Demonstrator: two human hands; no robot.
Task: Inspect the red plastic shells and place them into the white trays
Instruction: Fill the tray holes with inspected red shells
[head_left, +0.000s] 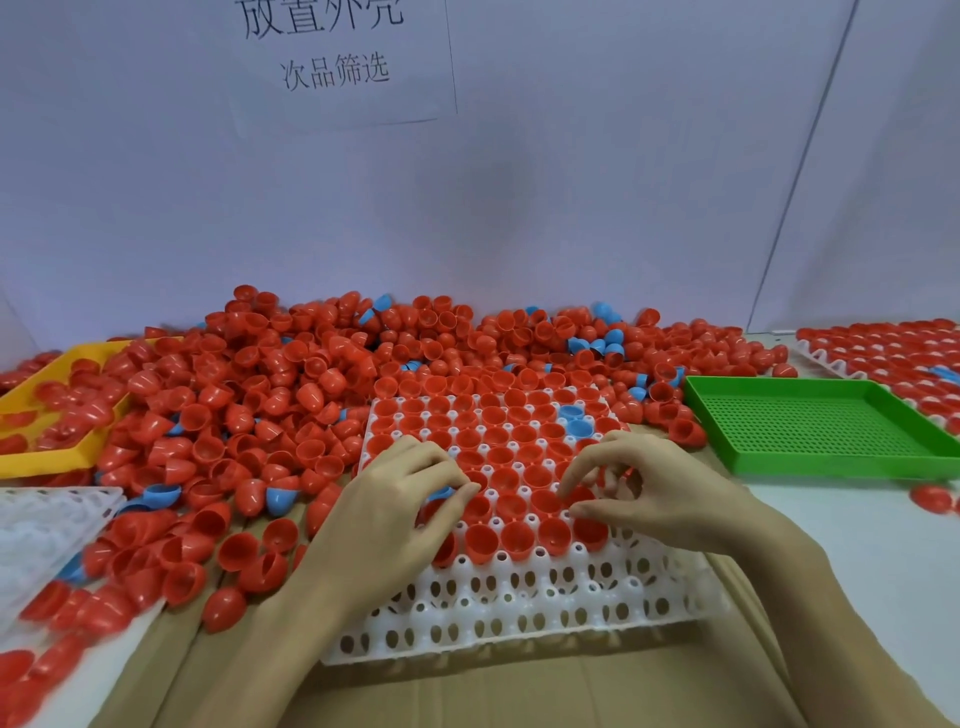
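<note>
Where they fill the white tray (519, 613), red shells (511, 538) sit open-side up

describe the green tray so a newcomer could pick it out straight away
Start at the white tray of red shells under the hands and look to its right. The green tray lies flat there on the table, beside the red pile. It is the only green thing, shallow with a perforated floor, and holds no shells.
</note>
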